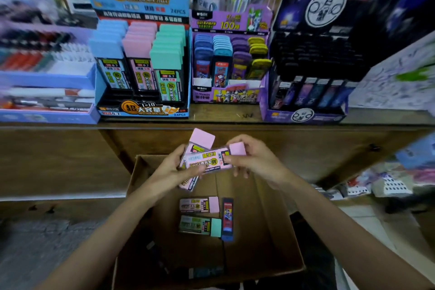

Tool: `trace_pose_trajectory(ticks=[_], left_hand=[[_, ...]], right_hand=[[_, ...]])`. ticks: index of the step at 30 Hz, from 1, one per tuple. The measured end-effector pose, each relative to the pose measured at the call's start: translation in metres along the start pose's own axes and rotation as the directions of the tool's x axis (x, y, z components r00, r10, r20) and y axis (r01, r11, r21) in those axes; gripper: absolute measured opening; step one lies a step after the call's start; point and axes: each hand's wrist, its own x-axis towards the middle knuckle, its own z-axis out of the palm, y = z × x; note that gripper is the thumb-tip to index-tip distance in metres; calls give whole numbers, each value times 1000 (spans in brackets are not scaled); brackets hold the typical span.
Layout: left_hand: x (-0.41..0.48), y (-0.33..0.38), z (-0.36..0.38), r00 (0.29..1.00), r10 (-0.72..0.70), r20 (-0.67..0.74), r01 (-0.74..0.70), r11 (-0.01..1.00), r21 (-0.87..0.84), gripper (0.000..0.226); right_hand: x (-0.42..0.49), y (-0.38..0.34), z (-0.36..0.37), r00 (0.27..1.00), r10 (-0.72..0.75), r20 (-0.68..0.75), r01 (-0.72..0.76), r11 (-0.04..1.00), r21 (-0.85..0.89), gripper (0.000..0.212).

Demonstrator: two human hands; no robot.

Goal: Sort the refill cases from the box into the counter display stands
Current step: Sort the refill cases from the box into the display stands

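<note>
Above the open cardboard box my left hand grips a small stack of pink refill cases. My right hand holds another pink refill case sideways across that stack. On the box floor lie a pink case, a green case and a dark blue case. On the counter stands a blue display stand with blue, pink and green rows. To its right is a purple display stand of slimmer cases.
A dark purple stand of black cases sits at the counter's right. A light blue tray of pens stands at the left. The wooden counter front rises behind the box. Packaged goods fill a lower shelf at right.
</note>
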Motion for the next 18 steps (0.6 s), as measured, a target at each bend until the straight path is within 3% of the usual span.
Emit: trace_pose_trajectory(ticks=[3,6,12,18], left_hand=[[-6,14,8,998,31,54,-32,999,11,47],[-9,24,17,997,49,59,-52,998,48,45],[-13,43,17,991,132,6,-132,986,105,43],[-27,62,-11,957,247,-154,-245,969,33,41]], right_hand=[[-5,-13,-1,988,-6,-154,30,987,158,27],[-10,-26,-3,980,-46,-191,102,950,295,13],[-10,-54,-5,931,-301,-208,276,951,-141,10],[6,-109,-1,912,-398,-100,386,915,-121,9]])
